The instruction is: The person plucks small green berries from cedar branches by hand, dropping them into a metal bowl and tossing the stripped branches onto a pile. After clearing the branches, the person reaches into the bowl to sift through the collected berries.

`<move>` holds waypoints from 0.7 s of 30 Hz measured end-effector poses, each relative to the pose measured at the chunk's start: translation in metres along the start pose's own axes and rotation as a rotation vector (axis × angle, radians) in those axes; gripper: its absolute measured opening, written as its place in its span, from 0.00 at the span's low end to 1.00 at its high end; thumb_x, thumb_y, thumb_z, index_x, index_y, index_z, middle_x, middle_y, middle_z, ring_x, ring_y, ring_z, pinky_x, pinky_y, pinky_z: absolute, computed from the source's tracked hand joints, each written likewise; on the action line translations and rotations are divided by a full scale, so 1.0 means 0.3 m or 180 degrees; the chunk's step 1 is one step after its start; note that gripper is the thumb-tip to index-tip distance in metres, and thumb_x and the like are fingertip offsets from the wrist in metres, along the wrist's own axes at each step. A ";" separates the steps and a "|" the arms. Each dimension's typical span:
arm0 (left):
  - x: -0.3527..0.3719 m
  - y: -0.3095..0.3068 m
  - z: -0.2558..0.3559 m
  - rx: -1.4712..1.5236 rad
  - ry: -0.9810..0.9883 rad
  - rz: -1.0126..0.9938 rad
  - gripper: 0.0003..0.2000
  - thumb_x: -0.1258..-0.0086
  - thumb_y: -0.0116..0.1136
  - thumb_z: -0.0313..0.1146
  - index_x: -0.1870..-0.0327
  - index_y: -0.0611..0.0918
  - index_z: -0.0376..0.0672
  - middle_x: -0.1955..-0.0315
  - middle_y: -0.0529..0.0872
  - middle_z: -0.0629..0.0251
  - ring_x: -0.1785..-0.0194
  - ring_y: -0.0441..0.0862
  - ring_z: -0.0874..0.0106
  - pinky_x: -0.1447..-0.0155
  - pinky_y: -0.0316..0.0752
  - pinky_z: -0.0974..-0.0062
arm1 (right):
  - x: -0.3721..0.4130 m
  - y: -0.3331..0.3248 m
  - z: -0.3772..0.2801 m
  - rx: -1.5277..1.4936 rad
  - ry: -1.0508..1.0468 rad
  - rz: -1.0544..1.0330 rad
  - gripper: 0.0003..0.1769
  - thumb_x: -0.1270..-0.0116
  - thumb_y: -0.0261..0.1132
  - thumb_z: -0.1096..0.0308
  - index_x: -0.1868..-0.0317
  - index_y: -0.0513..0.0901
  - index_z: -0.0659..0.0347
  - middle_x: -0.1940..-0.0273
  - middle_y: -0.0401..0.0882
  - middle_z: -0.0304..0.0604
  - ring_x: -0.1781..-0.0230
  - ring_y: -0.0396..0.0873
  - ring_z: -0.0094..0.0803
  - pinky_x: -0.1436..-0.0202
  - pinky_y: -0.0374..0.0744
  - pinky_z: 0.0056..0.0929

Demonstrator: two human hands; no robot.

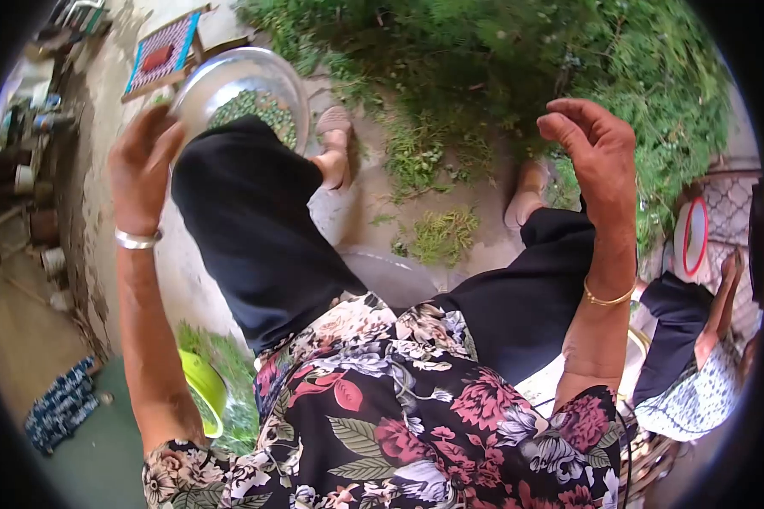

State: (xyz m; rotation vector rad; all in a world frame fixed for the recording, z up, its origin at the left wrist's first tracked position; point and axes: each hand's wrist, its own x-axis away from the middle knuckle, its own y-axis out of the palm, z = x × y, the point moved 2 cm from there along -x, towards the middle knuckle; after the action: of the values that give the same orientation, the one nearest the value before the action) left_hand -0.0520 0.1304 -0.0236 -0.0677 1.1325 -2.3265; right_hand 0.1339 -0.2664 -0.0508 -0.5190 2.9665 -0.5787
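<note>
View: head camera, looking down over the person's own lap
Left hand (144, 161): raised at the left, back to the camera, silver bangle on the wrist; fingertips meet the rim of the bowl, but I cannot tell whether they grip it
Round clear-sided bowl of small green peas (239, 95): just beyond the left knee, touching the left hand at its left edge
Right hand (594, 148): raised at the right, gold bangle on the wrist; fingers loosely curled, half open, nothing in it
Heap of leafy green pea plants (484, 59): on the ground ahead, beyond both feet
Lime-green plastic basin (202, 386): low beside the left forearm, greens next to it
Red-rimmed white round tray (692, 237): right edge
Second person (696, 356): seated at the right, dark trousers, pale patterned top
</note>
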 end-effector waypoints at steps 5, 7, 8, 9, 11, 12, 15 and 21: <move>-0.175 0.563 0.188 -0.0009 0.0802 -0.1219 0.19 0.45 0.65 0.30 0.52 0.79 0.35 0.65 0.84 0.50 0.60 0.82 0.60 0.55 0.76 0.69 | -0.065 -0.077 -0.012 0.0381 -0.0065 -0.0056 0.11 0.41 0.65 0.71 0.62 0.81 0.73 0.70 0.83 0.43 0.69 0.79 0.23 0.63 0.76 0.22; -0.152 0.822 0.145 -0.0190 0.1204 -0.1468 0.20 0.49 0.67 0.32 0.54 0.79 0.35 0.64 0.82 0.46 0.60 0.80 0.52 0.54 0.76 0.63 | -0.096 -0.089 -0.001 0.0712 0.0051 -0.0253 0.11 0.38 0.64 0.73 0.59 0.80 0.72 0.66 0.82 0.41 0.64 0.79 0.23 0.57 0.77 0.21; -0.127 0.951 0.090 -0.0288 0.1182 -0.1785 0.21 0.50 0.67 0.33 0.54 0.78 0.35 0.64 0.82 0.47 0.59 0.80 0.50 0.53 0.75 0.60 | -0.107 -0.094 0.019 0.0705 0.0097 -0.0202 0.11 0.38 0.64 0.73 0.59 0.80 0.72 0.66 0.82 0.41 0.64 0.79 0.23 0.57 0.77 0.21; -0.087 1.067 0.046 -0.0321 0.1083 -0.1930 0.19 0.50 0.67 0.34 0.58 0.79 0.34 0.65 0.82 0.47 0.59 0.80 0.50 0.52 0.75 0.60 | -0.116 -0.098 0.038 0.0533 0.0075 -0.0071 0.10 0.40 0.64 0.72 0.62 0.80 0.73 0.70 0.82 0.43 0.68 0.79 0.23 0.62 0.76 0.22; -0.009 1.254 -0.049 -0.0527 0.0785 -0.2622 0.16 0.54 0.68 0.36 0.68 0.79 0.35 0.68 0.82 0.47 0.60 0.80 0.51 0.52 0.75 0.61 | -0.131 -0.104 0.079 0.0342 0.0096 0.0102 0.10 0.42 0.65 0.72 0.64 0.80 0.74 0.74 0.82 0.45 0.72 0.78 0.23 0.66 0.75 0.23; 0.037 1.342 -0.132 -0.0531 0.0807 -0.2623 0.18 0.54 0.70 0.38 0.69 0.78 0.35 0.68 0.83 0.46 0.60 0.80 0.51 0.52 0.75 0.61 | -0.133 -0.110 0.095 0.0345 0.0299 0.0156 0.10 0.42 0.65 0.72 0.65 0.80 0.74 0.74 0.82 0.45 0.73 0.78 0.23 0.67 0.75 0.22; 0.047 1.428 -0.138 -0.0865 0.0084 -0.2950 0.29 0.52 0.69 0.41 0.50 0.78 0.31 0.57 0.82 0.44 0.52 0.80 0.53 0.46 0.74 0.67 | -0.126 -0.129 0.089 0.0354 0.0731 0.0089 0.11 0.41 0.65 0.72 0.62 0.80 0.74 0.71 0.82 0.44 0.70 0.79 0.24 0.65 0.76 0.21; 0.052 1.640 -0.218 -0.0686 -0.1408 -0.2041 0.26 0.50 0.69 0.40 0.49 0.79 0.39 0.52 0.82 0.51 0.47 0.78 0.56 0.43 0.72 0.63 | -0.130 -0.144 0.108 -0.0015 0.0922 0.0244 0.12 0.41 0.66 0.75 0.59 0.79 0.74 0.67 0.83 0.47 0.65 0.82 0.27 0.61 0.79 0.19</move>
State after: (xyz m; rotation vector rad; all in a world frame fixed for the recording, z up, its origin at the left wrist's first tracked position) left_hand 0.1388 -0.0747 -0.4335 -1.1112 1.2371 -2.5003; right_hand 0.1885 -0.3021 -0.0642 -0.3455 3.2418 -0.6940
